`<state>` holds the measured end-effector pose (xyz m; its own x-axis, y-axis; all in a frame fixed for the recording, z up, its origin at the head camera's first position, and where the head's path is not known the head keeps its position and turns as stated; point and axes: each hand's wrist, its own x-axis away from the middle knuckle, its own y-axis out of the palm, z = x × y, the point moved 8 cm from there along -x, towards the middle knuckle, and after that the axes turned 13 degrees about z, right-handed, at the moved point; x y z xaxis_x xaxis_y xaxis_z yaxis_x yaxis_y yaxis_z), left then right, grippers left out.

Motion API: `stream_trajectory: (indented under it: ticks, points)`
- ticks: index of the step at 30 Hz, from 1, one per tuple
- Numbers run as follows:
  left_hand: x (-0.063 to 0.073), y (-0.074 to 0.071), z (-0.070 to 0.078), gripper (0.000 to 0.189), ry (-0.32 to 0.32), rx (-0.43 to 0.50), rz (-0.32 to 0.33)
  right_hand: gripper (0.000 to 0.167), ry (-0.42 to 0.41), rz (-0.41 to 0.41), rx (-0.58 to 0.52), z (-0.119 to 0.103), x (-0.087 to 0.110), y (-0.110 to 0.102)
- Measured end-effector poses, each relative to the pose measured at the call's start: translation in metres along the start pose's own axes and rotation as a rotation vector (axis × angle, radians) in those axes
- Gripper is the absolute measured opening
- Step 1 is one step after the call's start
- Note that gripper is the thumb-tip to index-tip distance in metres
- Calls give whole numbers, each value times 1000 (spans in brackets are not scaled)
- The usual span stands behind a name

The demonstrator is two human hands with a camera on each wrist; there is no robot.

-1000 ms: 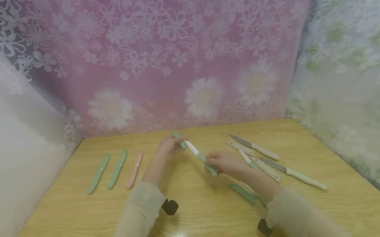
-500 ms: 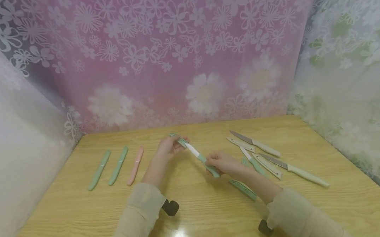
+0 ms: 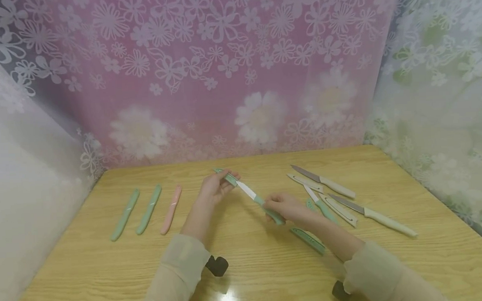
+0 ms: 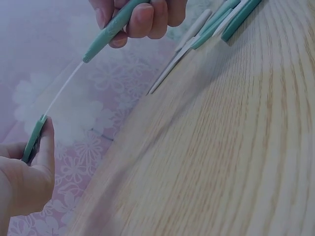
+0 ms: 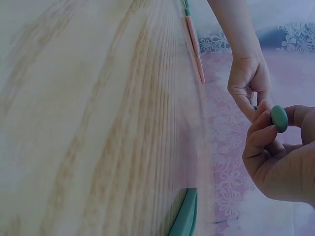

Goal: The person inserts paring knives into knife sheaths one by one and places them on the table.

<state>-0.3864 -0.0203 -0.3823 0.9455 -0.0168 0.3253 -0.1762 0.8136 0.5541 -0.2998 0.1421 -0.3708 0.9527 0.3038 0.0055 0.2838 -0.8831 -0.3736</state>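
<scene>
Over the table (image 3: 266, 270) — right hand (image 3: 285, 207) holds knife (image 3: 259, 200), left hand (image 3: 213, 187) sheath (image 3: 231, 181).

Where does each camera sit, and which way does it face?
Head: on the head, facing forward and down at the table; left hand, right hand and sleeves show.
Left wrist: on that wrist, facing the knife and cover; both hands show.
Right wrist: on that wrist, facing the handle end; both hands show.
Both wrist views share the green handle.

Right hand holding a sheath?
No, the right hand grips a green-handled white-bladed knife by its handle, while the left hand holds a green sheath.
</scene>
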Motion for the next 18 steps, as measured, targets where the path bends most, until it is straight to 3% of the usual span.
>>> stream_trajectory:
  ticks: [8,18]
  points:
    - [1,2,-3,24,-6,8,-4,27,-28,8,4,-4,0,2]
    - [2,6,-6,24,27,9,31,41,-35,139,29,-13,3,2]
